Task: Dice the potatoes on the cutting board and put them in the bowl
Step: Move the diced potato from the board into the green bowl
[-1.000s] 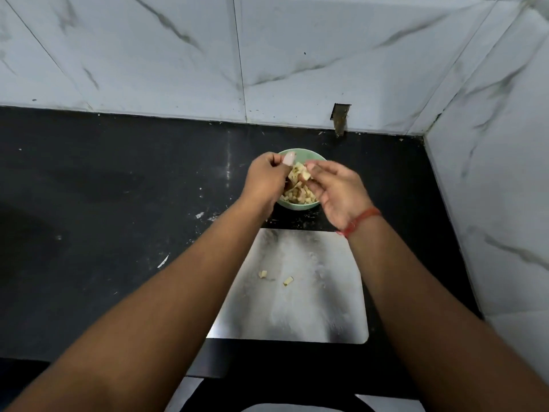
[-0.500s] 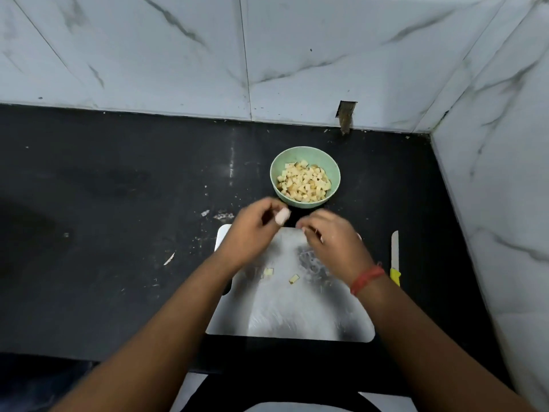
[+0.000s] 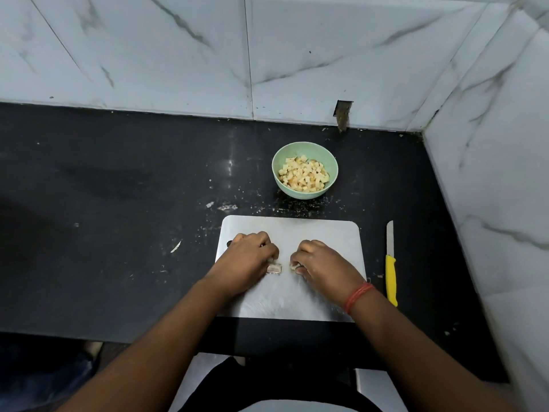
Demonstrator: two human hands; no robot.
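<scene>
A steel cutting board (image 3: pixel 300 230) lies on the black counter. Both hands are down on it, fingers curled toward the middle. My right hand (image 3: pixel 322 267) pinches a small potato piece (image 3: pixel 294 266) at its fingertips. My left hand (image 3: pixel 249 258) is bunched beside it, its taped thumb tip showing; whatever is under those fingers is hidden. Behind the board stands a pale green bowl (image 3: pixel 300 194) filled with diced potato (image 3: pixel 304 173).
A knife with a yellow handle (image 3: pixel 391 278) lies on the counter right of the board, blade pointing away. Potato scraps (image 3: pixel 227 207) dot the black counter (image 3: pixel 118 203) left of the bowl. Marble walls close the back and right side.
Both hands left the bowl, came back toward me and dropped onto the board where two loose potato pieces lay. The view widened, showing the knife.
</scene>
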